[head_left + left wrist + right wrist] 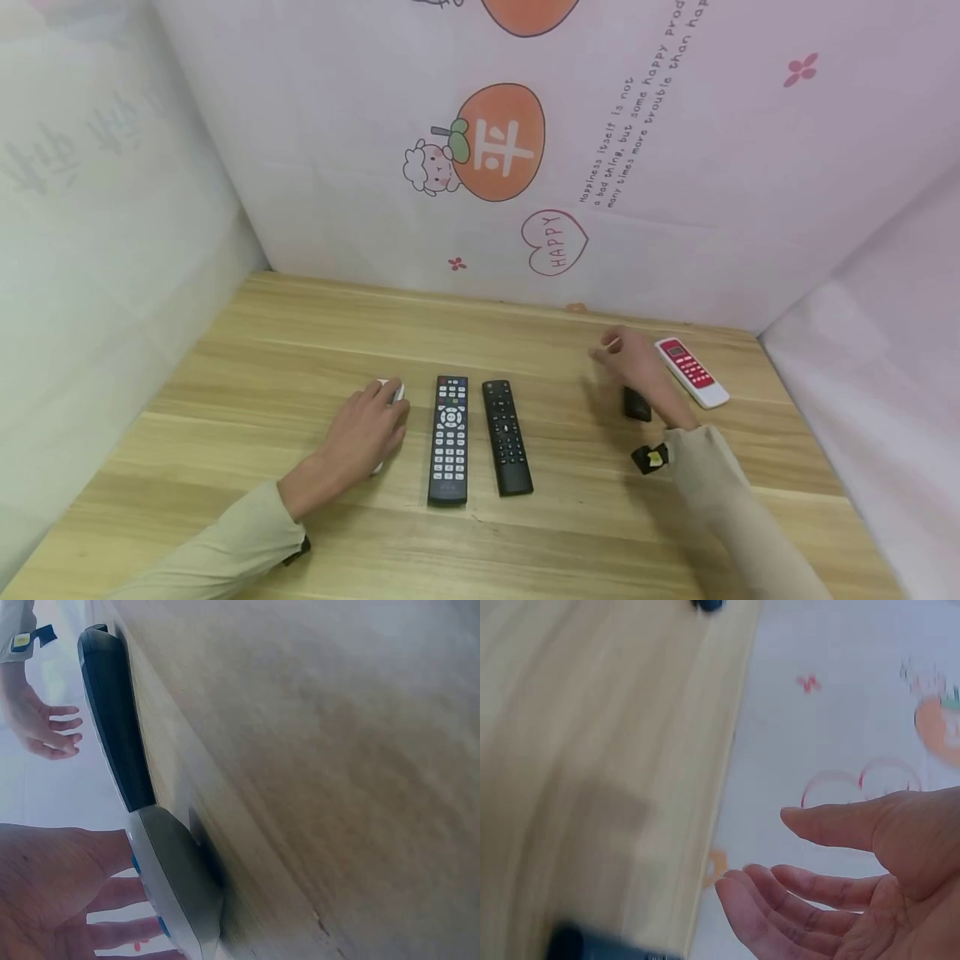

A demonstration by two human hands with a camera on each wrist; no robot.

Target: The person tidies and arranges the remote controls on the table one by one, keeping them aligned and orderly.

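My left hand (363, 429) lies over a white remote control (377, 469), hiding most of it. In the left wrist view the fingers (127, 931) reach its top face without wrapping round it, and the grey underside faces the wood. Just to its right are a black remote with white buttons (449, 442) and a slimmer all-black remote (510, 442). My right hand (633, 362) hovers above the table's right part, thumb and fingers apart with nothing between them. Beneath it a small black remote (637, 406) is partly hidden, and a white remote with a red face (692, 372) lies to its right.
The wooden tabletop (337, 325) meets printed white cloth (360, 225) at the back, with cloth walls on both sides. Each sleeve has a black strap near the cuff, and the right strap (649, 458) shows a yellow patch.
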